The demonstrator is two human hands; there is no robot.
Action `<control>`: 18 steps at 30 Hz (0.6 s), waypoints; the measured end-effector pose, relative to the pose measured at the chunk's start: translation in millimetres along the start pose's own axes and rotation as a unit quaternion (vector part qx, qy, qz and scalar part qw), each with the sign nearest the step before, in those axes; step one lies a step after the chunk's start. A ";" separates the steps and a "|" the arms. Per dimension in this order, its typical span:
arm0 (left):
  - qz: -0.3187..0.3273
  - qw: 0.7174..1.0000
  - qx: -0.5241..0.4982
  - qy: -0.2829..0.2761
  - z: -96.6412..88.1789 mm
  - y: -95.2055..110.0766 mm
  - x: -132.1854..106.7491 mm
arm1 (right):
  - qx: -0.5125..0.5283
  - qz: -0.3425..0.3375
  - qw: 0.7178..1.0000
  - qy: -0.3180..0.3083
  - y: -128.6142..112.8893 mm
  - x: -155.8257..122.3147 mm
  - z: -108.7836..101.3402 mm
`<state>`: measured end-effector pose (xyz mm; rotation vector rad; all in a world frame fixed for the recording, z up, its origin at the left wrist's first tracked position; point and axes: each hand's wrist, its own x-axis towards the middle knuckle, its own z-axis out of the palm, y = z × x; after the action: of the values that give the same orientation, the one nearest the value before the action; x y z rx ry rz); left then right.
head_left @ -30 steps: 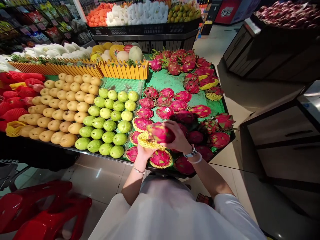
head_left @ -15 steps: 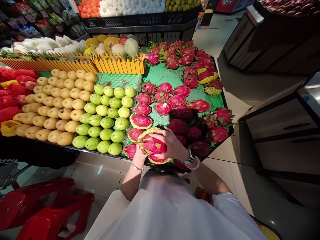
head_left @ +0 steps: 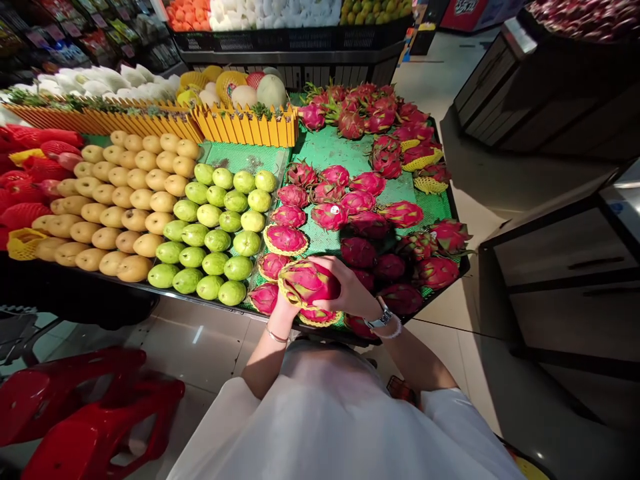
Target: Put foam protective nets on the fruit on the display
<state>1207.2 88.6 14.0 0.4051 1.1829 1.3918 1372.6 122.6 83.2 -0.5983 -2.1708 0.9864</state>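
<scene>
I hold a pink dragon fruit point(head_left: 309, 281) in a yellow foam net just above the front edge of the fruit stand. My right hand point(head_left: 350, 293) is wrapped over its right side. My left hand point(head_left: 284, 308) grips it from below, mostly hidden behind the fruit. Another netted dragon fruit point(head_left: 318, 316) lies right under it. More dragon fruits point(head_left: 330, 215) lie in rows on the green mat point(head_left: 340, 153) behind.
Green mangoes point(head_left: 215, 240) and yellow mangoes point(head_left: 120, 200) fill the stand to the left. A yellow fence divider point(head_left: 245, 130) crosses the back. Red baskets point(head_left: 85, 413) sit on the floor at lower left. A dark counter point(head_left: 560, 267) stands to the right.
The dragon fruit in both hands has come down and nearer to the stand's front edge, and the net now sits further round it. The view has shifted slightly.
</scene>
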 end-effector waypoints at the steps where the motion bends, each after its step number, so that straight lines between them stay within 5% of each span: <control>1: 0.000 0.999 -0.044 -0.004 3.1 0.4 0.0 | 0.006 0.007 1.000 0.010 1.6 0.0 2.5; 6: -0.018 0.968 -0.247 -0.038 12.5 4.7 -5.8 | 0.032 0.063 0.996 0.063 8.6 1.2 11.7; 13: -0.076 0.969 -0.234 0.026 17.8 -2.1 -3.8 | -0.037 0.155 0.987 0.013 24.2 2.5 25.7; 18: -0.071 0.979 -0.191 0.007 15.4 -11.0 2.2 | 0.022 0.154 0.988 -0.021 29.3 -0.1 19.6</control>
<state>1225.1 94.3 10.7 0.0384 0.9087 1.4581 1362.1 131.0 50.7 -0.9182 -2.1263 1.2131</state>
